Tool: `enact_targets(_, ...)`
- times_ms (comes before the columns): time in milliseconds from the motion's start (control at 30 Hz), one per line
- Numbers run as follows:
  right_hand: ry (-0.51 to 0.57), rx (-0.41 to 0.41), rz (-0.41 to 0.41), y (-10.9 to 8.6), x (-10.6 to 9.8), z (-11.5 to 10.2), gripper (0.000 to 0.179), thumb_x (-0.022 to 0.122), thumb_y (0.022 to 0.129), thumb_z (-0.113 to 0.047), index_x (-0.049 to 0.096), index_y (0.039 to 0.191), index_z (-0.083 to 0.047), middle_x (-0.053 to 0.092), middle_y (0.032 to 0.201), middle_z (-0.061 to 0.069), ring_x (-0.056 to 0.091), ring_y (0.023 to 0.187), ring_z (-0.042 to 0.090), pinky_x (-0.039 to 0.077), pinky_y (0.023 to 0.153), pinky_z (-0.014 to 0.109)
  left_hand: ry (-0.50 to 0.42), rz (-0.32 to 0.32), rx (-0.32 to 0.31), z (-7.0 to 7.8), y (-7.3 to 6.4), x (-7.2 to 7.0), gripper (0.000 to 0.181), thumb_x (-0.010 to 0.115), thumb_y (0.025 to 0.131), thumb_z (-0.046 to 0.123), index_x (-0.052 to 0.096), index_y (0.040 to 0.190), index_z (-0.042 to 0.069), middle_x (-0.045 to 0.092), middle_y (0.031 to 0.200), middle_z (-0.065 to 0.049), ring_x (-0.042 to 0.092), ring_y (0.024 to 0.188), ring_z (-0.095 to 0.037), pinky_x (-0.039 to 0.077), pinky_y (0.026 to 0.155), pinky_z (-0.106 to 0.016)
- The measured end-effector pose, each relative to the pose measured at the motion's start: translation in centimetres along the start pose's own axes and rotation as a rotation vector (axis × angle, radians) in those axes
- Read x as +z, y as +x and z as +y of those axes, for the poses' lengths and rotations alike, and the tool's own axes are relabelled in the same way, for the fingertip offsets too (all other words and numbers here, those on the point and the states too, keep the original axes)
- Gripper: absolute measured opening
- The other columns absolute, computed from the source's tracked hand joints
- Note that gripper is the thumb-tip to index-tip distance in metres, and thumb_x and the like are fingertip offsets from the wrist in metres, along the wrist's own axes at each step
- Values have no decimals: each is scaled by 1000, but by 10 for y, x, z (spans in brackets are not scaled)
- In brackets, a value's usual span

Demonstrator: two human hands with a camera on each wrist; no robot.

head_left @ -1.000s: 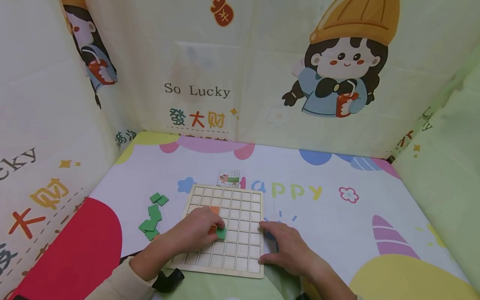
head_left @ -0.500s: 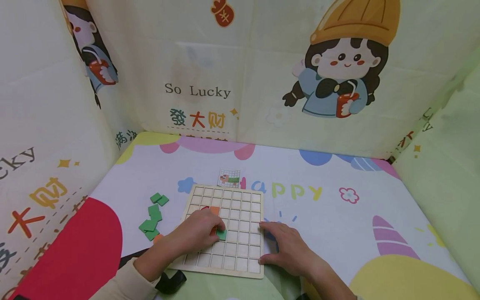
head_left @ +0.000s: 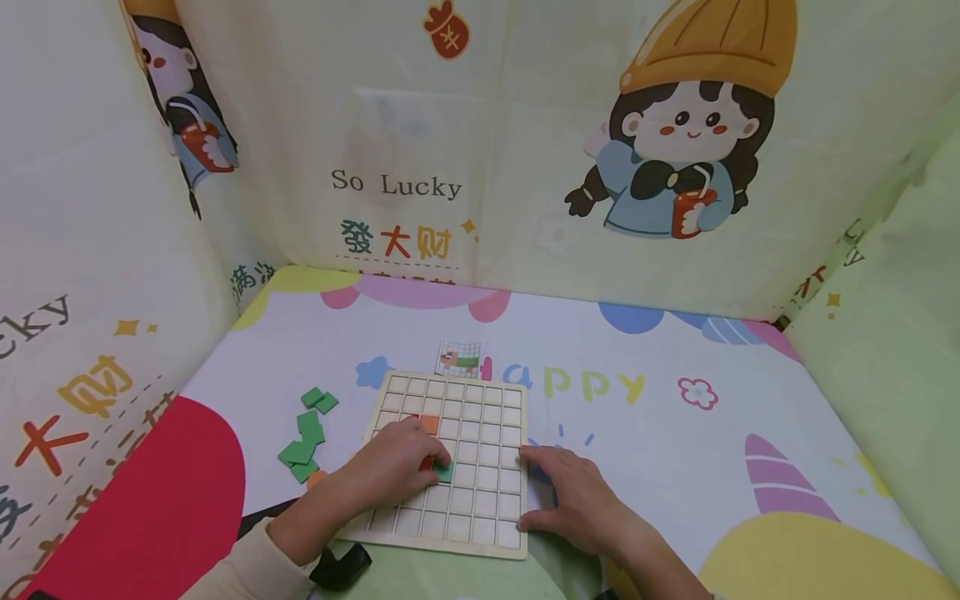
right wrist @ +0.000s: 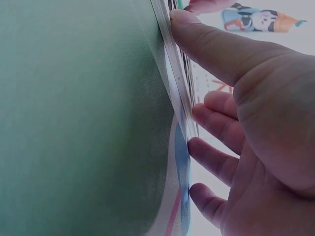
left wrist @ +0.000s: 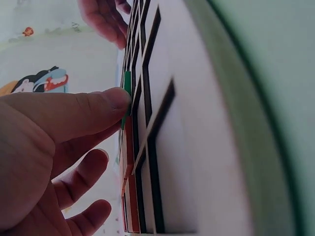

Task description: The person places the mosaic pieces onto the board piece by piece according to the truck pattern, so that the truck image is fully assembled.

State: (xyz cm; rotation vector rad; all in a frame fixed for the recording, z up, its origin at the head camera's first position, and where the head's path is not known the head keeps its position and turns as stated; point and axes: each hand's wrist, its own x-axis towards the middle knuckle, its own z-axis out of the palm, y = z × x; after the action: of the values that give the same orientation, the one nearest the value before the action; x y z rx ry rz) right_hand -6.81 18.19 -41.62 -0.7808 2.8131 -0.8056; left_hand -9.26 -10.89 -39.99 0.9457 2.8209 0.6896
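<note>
A square wooden grid board (head_left: 450,546) lies on the table in the head view. Over its middle, my left hand (head_left: 390,467) pinches a green square tile (head_left: 444,474) between thumb and index finger, right at a cell of the grid. In the left wrist view, the thumb lies on the green tile (left wrist: 127,81), which stands slightly proud beside reddish-orange tiles (left wrist: 129,152). An orange tile (head_left: 430,425) shows beyond the hand, and part of a red one beside it. My right hand (head_left: 573,496) rests its thumb and fingertips against the board's right edge, fingers extended.
Several loose green tiles (head_left: 309,427) lie left of the board, with an orange piece (head_left: 317,477) partly behind the left forearm. A small printed pattern card (head_left: 459,359) sits at the board's far edge. Patterned cloth walls (head_left: 525,167) enclose the table on the back and sides.
The green tile has settled slightly lower and flatter at its cell under my left fingers. My left hand shifted very slightly; the right hand stays at the board's edge.
</note>
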Motion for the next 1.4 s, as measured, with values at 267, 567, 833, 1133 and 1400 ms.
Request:
enact_targets(267,-16,-27,17,0,2,2,78,84,75,-50,57,136,-8,60,135,4,53,126,30,40,99,57,-40,32,-8,-4,-7,-7,22,78,85,10,77,107,13,71,100,9,52,93,-14,48,78,-33)
enact_targets(567,4,-11,10,-1,2,0,78,85,75,-49,56,136,-9,59,136,4,52,126,31,39,100,58,-16,89,-99,-24,-26,-25,24,80,85,15,76,109,16,66,97,8,51,95,-15,50,73,-29)
enact_targets(833,16,11,-9,-1,1,-2,77,86,75,-45,56,136,-9,58,137,5,51,128,32,38,100,59,39,114,-248,-39,-50,-44,35,85,79,18,75,113,17,66,105,3,56,103,-20,56,74,-32)
enact_targets(1133,-5,3,-6,-2,2,-1,78,84,76,-49,56,137,-9,58,137,6,51,127,32,39,99,58,63,147,-278,-59,-65,-56,43,87,77,16,74,116,10,66,108,-7,56,102,-28,58,67,-33)
enact_targets(1400,3,16,-8,-2,3,-1,77,86,75,-45,57,136,-8,58,137,7,51,127,32,38,100,59,39,139,-371,-70,-77,-65,47,89,73,18,73,117,8,63,108,-16,55,104,-37,60,65,-39)
